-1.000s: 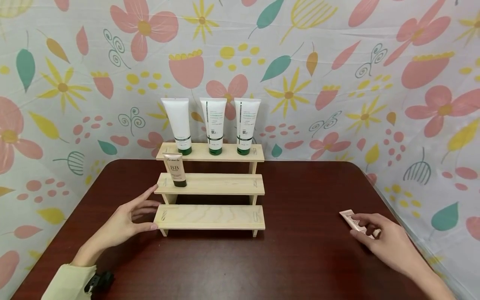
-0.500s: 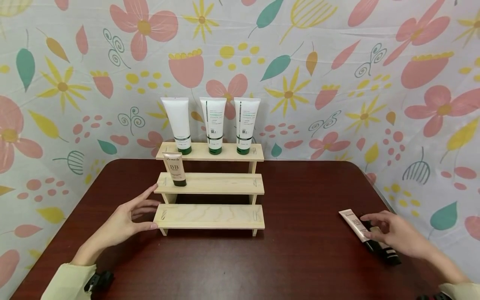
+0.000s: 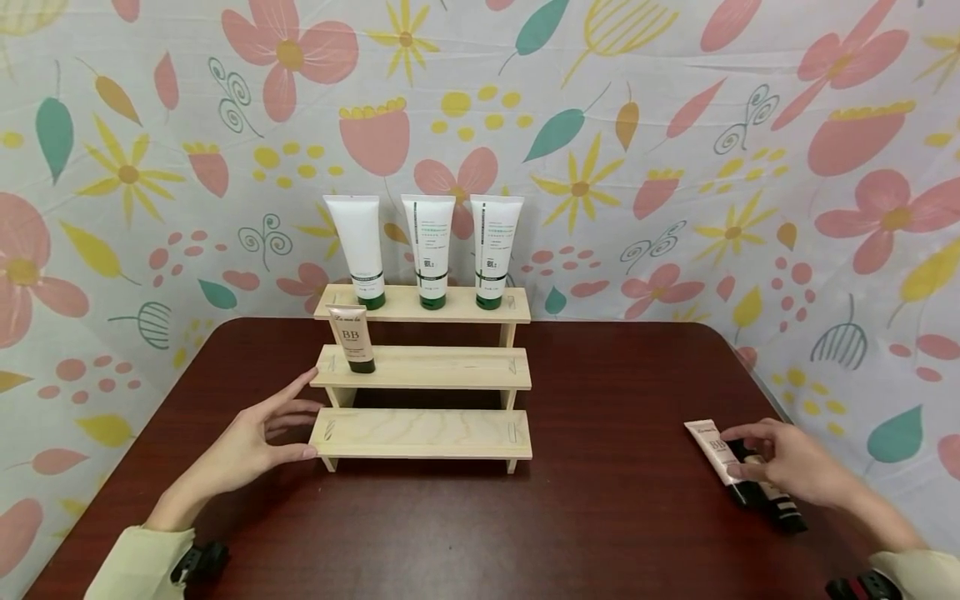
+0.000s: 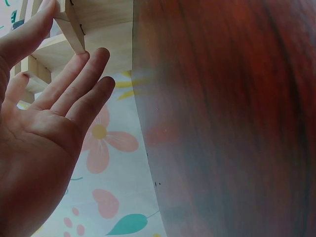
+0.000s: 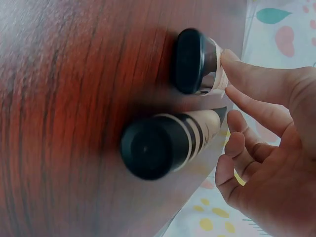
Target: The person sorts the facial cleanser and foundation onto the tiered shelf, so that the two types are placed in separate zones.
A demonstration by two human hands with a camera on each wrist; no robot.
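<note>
My left hand [image 3: 251, 442] touches the left end of a three-step wooden display stand [image 3: 427, 433] with thumb and fingertips. Its fingers are extended against the wood [image 4: 71, 24] in the left wrist view. At the table's right side, my right hand [image 3: 802, 471] pinches a pale pink BB cream tube [image 3: 716, 450] between thumb and index finger. That tube lies on the table with its black cap [image 5: 188, 61] toward the right wrist camera. Beside it lies a second tube with a black cap and dark stripes [image 5: 180, 138], partly hidden by the hand in the head view.
Three white tubes with green caps, left [image 3: 356, 242], middle [image 3: 431, 242] and right [image 3: 497, 242], stand on the top step. Another BB cream tube [image 3: 352, 337] stands at the middle step's left end. A floral cloth [image 3: 585, 100] hangs behind the dark red table [image 3: 600, 517].
My right hand has shifted right and back toward me along the tubes, uncovering the pink tube's label and the second tube. The left hand and the stand have stayed still.
</note>
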